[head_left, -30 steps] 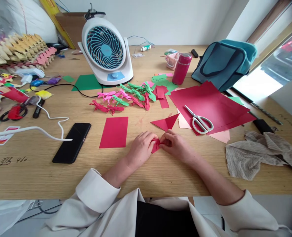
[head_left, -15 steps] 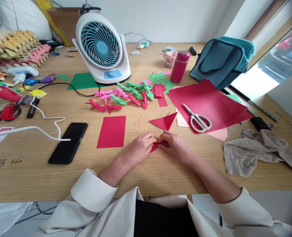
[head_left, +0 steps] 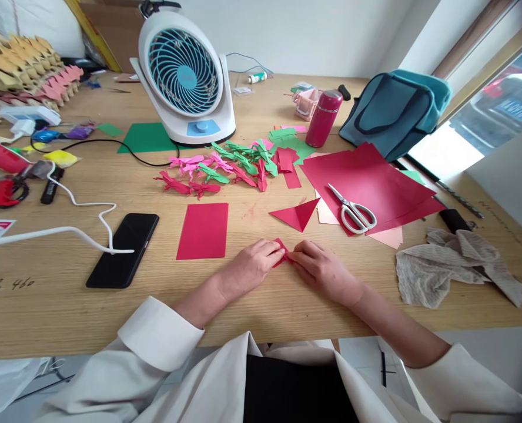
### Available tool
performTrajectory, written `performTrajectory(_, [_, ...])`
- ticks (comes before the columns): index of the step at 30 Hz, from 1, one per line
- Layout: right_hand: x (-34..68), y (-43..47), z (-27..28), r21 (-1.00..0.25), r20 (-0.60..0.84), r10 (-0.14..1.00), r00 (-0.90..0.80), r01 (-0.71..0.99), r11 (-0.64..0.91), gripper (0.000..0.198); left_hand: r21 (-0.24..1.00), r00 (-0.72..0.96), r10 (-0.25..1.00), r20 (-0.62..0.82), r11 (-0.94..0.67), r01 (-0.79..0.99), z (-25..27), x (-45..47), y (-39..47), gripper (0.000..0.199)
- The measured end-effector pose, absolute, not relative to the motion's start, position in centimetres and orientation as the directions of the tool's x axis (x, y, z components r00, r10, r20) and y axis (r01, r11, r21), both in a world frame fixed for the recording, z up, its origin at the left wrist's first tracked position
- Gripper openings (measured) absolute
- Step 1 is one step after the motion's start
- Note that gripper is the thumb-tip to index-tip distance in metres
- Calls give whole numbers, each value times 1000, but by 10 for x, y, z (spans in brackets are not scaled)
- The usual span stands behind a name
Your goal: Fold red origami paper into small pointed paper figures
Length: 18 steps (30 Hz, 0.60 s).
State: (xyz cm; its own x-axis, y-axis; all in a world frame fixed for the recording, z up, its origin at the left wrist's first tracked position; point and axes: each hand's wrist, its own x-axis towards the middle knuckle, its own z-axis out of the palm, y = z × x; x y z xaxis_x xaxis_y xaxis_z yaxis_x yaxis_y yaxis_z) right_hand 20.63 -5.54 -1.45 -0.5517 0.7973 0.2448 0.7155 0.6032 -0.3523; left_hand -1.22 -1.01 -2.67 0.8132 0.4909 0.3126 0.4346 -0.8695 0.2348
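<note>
A small piece of folded red paper [head_left: 279,242] lies on the table between my hands, partly covered by fingers. My left hand [head_left: 256,262] is closed on its left side, fingertips pressing it down. At the paper's right edge, my right hand [head_left: 319,265] pinches with thumb and fingers. Just beyond them rests a red folded paper triangle [head_left: 295,215]. A flat red paper rectangle [head_left: 203,231] lies to the left of my left hand. Farther back is a pile of pink, green and red folded paper figures [head_left: 226,166].
White-handled scissors [head_left: 357,212] lie on large red sheets [head_left: 371,182] at right. A black phone [head_left: 123,250] with a white cable [head_left: 67,231] is at left. Behind stand a fan [head_left: 186,76], a red flask [head_left: 325,118] and a teal bag [head_left: 397,114]. A crumpled cloth [head_left: 446,264] lies right.
My right hand has shifted slightly right and its fingers have straightened somewhat. More of the folded paper's top shows between my hands. The whole view has moved a little.
</note>
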Motion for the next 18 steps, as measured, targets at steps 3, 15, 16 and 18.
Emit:
performTrajectory(3, [207,-64,-13,-270,232,780,-581,732,625,28,151,838,461,293,-887,436,-28,-15,-10,34])
performTrajectory(15, [204,-70,-10,-252,233,809,-540,770,586,30,44,882,382,276,-922,386,-30,-16,-12,42])
performTrajectory(16, [204,-71,-10,-282,242,816,-524,767,576,29,37,880,390,271,-918,396,-29,-15,-14,41])
performTrajectory(18, [204,-72,-10,-336,255,833,-492,762,553,28,29,871,414,264,-906,422,-26,-12,-18,39])
